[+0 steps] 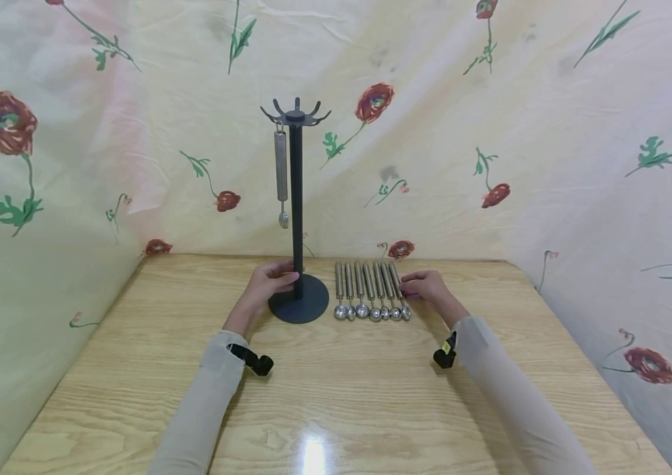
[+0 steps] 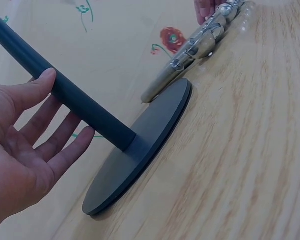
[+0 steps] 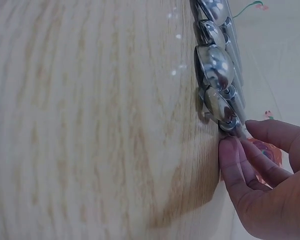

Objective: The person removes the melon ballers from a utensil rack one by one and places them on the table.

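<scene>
A black stand (image 1: 297,204) with curved hooks on top rises from a round base (image 1: 314,307). My left hand (image 1: 267,284) holds its pole low down, the thumb on the near side and the fingers behind, as the left wrist view shows. One steel melon baller (image 1: 281,166) hangs by its ring from a left hook, head down. Right of the base, several more melon ballers (image 1: 361,284) lie side by side, heads toward me. At the row's right end my right hand (image 1: 426,290) pinches the handle of the outermost melon baller (image 1: 396,280) between thumb and fingers.
Everything stands on a wood-grain table (image 1: 336,382), toward its back edge. A flowered cloth (image 1: 430,132) hangs behind and along both sides. Black wrist cameras sit on both sleeves (image 1: 193,409). The other hooks (image 1: 319,107) hold nothing.
</scene>
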The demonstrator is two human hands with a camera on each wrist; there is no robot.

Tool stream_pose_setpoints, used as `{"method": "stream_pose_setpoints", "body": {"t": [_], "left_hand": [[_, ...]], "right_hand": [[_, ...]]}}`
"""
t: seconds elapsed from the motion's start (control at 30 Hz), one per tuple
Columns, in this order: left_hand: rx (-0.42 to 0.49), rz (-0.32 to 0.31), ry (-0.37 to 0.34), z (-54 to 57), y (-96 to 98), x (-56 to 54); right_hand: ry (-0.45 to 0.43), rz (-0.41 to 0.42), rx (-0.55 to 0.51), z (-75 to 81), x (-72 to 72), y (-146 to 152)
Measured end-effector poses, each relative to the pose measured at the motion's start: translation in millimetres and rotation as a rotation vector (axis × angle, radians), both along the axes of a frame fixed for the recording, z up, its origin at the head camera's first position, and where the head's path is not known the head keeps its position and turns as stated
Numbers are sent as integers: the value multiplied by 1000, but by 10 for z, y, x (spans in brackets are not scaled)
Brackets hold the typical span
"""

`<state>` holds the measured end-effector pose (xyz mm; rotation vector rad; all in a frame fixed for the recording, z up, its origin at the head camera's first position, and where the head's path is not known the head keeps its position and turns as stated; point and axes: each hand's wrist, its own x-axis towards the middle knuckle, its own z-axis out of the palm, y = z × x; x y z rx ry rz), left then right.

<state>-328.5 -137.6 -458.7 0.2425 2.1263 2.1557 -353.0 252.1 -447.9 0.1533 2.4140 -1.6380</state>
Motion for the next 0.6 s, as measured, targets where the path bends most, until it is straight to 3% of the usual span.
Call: {"method": "stream_pose_setpoints", "body": {"t": [0.17, 0.6], "left_hand": [[-13, -12, 6, 5, 14, -1], [10, 28, -3, -2, 40, 13]], "right_hand": [[7, 14, -14, 6, 12, 23], [12, 22, -14, 64, 43, 40]]}}
